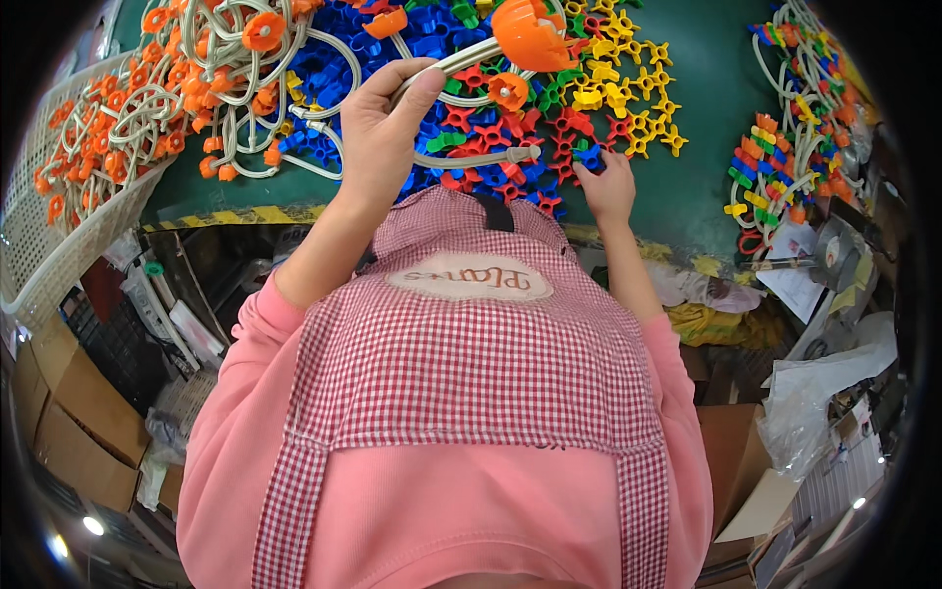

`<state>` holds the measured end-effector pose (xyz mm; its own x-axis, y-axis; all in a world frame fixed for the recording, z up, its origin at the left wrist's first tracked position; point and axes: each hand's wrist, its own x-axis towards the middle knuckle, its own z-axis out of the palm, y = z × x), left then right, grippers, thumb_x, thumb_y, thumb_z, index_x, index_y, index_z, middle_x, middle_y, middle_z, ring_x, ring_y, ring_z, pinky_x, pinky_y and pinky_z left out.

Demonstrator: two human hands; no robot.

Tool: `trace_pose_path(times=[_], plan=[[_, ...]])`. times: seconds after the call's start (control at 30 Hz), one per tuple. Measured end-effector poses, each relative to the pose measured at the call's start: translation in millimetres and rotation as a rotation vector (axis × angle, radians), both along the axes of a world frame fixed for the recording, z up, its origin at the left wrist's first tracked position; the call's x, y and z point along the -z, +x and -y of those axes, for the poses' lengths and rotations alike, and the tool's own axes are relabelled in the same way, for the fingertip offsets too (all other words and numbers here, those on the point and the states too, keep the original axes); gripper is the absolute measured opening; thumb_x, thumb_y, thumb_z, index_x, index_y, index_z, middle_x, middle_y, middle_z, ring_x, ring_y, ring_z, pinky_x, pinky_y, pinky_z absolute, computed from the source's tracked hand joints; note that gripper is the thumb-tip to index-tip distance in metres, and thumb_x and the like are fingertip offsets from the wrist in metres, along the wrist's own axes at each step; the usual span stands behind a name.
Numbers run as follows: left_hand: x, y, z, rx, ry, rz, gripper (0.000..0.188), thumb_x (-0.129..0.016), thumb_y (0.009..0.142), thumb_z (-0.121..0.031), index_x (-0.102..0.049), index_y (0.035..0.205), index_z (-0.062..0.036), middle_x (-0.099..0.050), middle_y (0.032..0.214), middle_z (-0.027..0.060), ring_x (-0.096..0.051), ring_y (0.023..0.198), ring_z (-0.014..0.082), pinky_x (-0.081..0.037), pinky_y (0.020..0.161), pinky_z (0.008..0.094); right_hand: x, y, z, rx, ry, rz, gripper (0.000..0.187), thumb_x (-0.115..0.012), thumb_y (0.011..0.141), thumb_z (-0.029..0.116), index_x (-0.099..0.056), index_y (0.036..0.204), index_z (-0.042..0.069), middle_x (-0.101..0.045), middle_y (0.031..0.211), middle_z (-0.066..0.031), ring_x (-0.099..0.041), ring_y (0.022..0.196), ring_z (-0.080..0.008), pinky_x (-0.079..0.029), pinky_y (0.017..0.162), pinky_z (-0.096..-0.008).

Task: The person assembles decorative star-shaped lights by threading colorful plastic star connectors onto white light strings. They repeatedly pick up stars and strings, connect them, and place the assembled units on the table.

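Observation:
My left hand (385, 128) is closed around a cream braided rope (459, 61), raised above the pile. An orange flower-shaped plastic cup (530, 35) sits at the rope's far end. Below that hand, a rope end (515, 155) with a pale tip lies across the pieces. My right hand (610, 187) pinches a blue plastic piece (589, 157) at the near right edge of the pile. Close to its fingers lie red star-shaped pieces (571, 123) and yellow ones (643, 128).
A white plastic basket (74, 240) at the left holds ropes with orange cups, and more such ropes (231, 83) heap beside it. Strung ropes with coloured pieces (785, 157) lie at the right of the green table (702, 187). Cardboard boxes (98, 402) stand below.

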<state>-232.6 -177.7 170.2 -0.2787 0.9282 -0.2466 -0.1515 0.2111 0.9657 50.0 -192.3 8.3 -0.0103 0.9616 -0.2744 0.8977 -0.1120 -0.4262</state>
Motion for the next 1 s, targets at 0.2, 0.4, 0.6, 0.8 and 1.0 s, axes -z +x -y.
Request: trace_pose_path(times=[0.2, 0.4, 0.6, 0.8, 1.0], plan=[[-0.7, 2.3, 1.1, -0.019, -0.021, -0.027, 0.023, -0.065, 0.086, -0.02, -0.065, 0.098, -0.0003, -0.046, 0.065, -0.009, -0.034, 0.057, -0.0003, -0.024, 0.049, 0.017, 9.5, 7.7, 5.7, -0.176, 0.108, -0.037, 0.022, -0.068, 0.068, 0.014, -0.06, 0.086, 0.004, -0.058, 0.095, -0.0112, -0.055, 0.088, -0.0317, -0.047, 0.076, -0.0396], [3.0, 3.4, 1.7, -0.027, -0.053, -0.006, 0.024, -0.066, 0.086, -0.02, -0.065, 0.098, 0.0007, -0.046, 0.065, -0.0087, -0.034, 0.056, -0.0006, -0.024, 0.048, 0.0164, 0.6, 29.0, -10.5, -0.067, 0.253, -0.1, 0.036, -0.064, 0.068, 0.002, -0.06, 0.104, 0.006, -0.056, 0.097, -0.0089, -0.055, 0.091, -0.0302, -0.048, 0.076, -0.0385], [6.6, 12.2, -2.7, -0.011, -0.005, 0.0, 0.023, -0.066, 0.086, -0.019, -0.065, 0.098, 0.001, -0.052, 0.069, -0.0077, -0.038, 0.059, -0.0005, -0.027, 0.05, 0.0156, -1.4, 33.3, -21.7, -0.161, 0.282, 0.118, 0.027, -0.067, 0.068, 0.014, -0.063, 0.093, 0.006, -0.056, 0.097, -0.0073, -0.054, 0.089, -0.0286, -0.047, 0.076, -0.0394], [19.1, 29.1, -7.3, 0.044, -0.031, 0.002, 0.024, -0.066, 0.085, -0.019, -0.065, 0.098, 0.0011, -0.055, 0.072, -0.0058, -0.041, 0.062, 0.0003, -0.031, 0.052, 0.0163, 5.6, 49.4, -39.2, 0.079, 0.186, 0.205, 0.026, -0.071, 0.069, 0.026, -0.064, 0.085, 0.006, -0.062, 0.097, -0.0103, -0.056, 0.086, -0.0334, -0.047, 0.078, -0.0418], [12.3, 39.0, -9.7, 0.071, -0.051, -0.03, 0.024, -0.066, 0.085, -0.018, -0.065, 0.098, 0.0022, -0.056, 0.074, -0.0046, -0.043, 0.064, 0.0005, -0.033, 0.055, 0.0157, 0.8, 46.7, -27.8, 0.007, 0.171, 0.206, 0.032, -0.073, 0.067, 0.029, -0.065, 0.088, 0.006, -0.063, 0.102, -0.0107, -0.056, 0.09, -0.0349, -0.047, 0.079, -0.0428]])
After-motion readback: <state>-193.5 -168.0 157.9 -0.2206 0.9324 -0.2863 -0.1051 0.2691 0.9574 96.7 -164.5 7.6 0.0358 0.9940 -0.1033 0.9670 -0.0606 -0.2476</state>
